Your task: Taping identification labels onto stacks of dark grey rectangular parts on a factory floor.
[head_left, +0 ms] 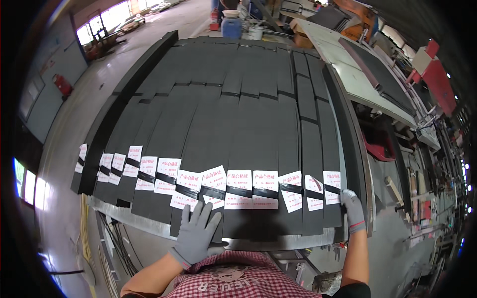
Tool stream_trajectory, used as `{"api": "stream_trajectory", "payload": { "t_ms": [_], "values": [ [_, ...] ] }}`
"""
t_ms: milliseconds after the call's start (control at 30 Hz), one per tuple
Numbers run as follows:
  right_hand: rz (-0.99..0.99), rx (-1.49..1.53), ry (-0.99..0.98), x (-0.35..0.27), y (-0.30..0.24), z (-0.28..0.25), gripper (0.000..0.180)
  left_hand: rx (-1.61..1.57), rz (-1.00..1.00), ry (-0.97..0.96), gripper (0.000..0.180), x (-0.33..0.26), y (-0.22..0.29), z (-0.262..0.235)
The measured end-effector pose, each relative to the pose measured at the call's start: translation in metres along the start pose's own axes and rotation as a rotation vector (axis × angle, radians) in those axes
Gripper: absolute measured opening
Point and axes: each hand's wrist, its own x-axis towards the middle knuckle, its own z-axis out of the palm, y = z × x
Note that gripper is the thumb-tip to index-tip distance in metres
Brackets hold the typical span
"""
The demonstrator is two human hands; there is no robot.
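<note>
Long dark grey panels (213,126) lie side by side on a metal-edged table (139,219). Across their near ends runs a row of white paper labels with red print (239,180), several of them crossed by black tape bands (266,193). My left hand (197,233), in a grey glove, rests at the near edge below the labels, fingers spread and holding nothing. At the right border, my gloved right hand (354,211) has its fingers together and bent against the edge of the outermost panel (334,214), beside the last label. Its fingertips are partly hidden.
Raised dark side rails (134,84) flank the panels. A blue drum (231,26) and a white bucket (255,33) stand beyond the far end. To the right is a light worktable (343,69) with a dark panel on it. Cables (121,243) hang at the lower left.
</note>
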Motion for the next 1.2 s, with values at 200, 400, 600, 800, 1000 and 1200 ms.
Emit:
{"api": "stream_trajectory", "payload": {
  "t_ms": [200,400,600,800,1000,1200],
  "values": [
    [-0.156,-0.441,-0.019,0.092,0.033,0.025,0.053,0.056,0.017,-0.015,0.089,0.029,0.029,0.016],
    [-0.202,-0.126,-0.205,0.092,0.014,0.026,0.061,0.049,0.082,0.021,0.078,0.040,0.027,0.028],
    [-0.123,0.255,-0.275,0.103,0.003,-0.002,0.050,-0.146,0.120,0.258,0.072,0.082,0.044,0.015],
    [-0.194,-0.228,-0.088,0.119,0.037,-0.019,0.041,-1.140,-0.477,0.318,0.062,0.101,-0.001,0.045],
    [-0.029,0.183,-0.236,0.029,0.025,-0.012,0.033,-1.184,-0.498,0.257,0.084,0.031,0.013,0.055],
    [-0.057,0.167,-0.247,-0.179,0.056,-0.032,0.047,-1.306,-0.429,0.174,0.058,-0.142,0.051,0.065]
  ]
}}
